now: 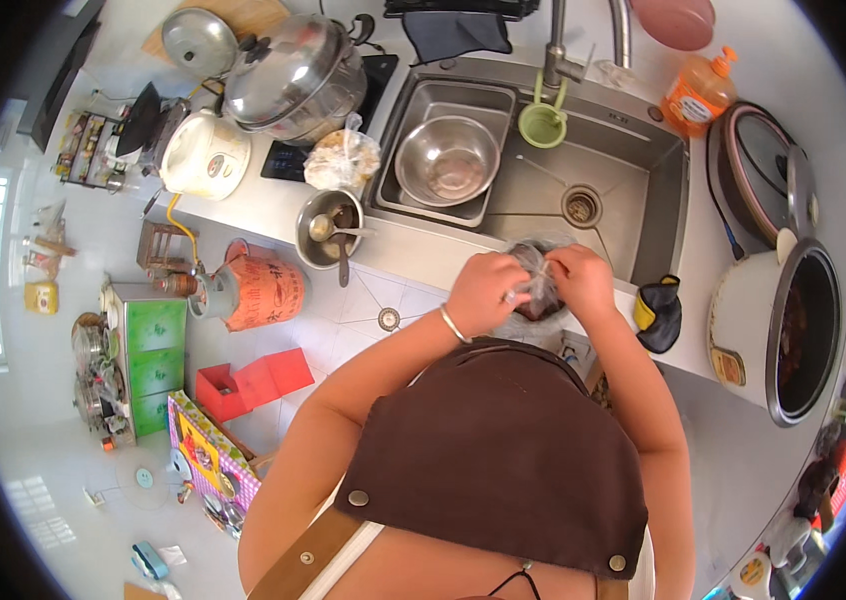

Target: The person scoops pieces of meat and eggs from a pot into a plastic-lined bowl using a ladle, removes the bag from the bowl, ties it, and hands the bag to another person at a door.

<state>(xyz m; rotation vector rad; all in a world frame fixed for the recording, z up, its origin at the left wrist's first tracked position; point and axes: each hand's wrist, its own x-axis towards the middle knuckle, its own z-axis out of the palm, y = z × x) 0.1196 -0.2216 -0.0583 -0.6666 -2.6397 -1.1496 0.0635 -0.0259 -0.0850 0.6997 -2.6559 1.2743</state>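
Observation:
A clear plastic bag point(540, 297) with something dark inside is at the counter's front edge, just before the sink. My left hand point(488, 292), wearing a ring and a bracelet, pinches the bag's gathered top from the left. On the other side, my right hand point(584, 281) is closed on the same gathered plastic, its fingertips close to the left ones. What the bag contains cannot be made out. Behind my hands lies the steel sink point(633, 225), where a metal bowl point(447, 160) sits in an inset basin and a green strainer cup point(543, 125) hangs below the faucet.
Left along the counter point(408, 238) are a steel pot with ladles point(331, 230), a bagged bundle point(343, 160) and a large lidded steamer point(298, 80). To the right are black-and-yellow gloves or cloth point(658, 313), an open cooker point(758, 330) and an orange soap bottle point(698, 95). A gas cylinder point(263, 290) stands on the floor.

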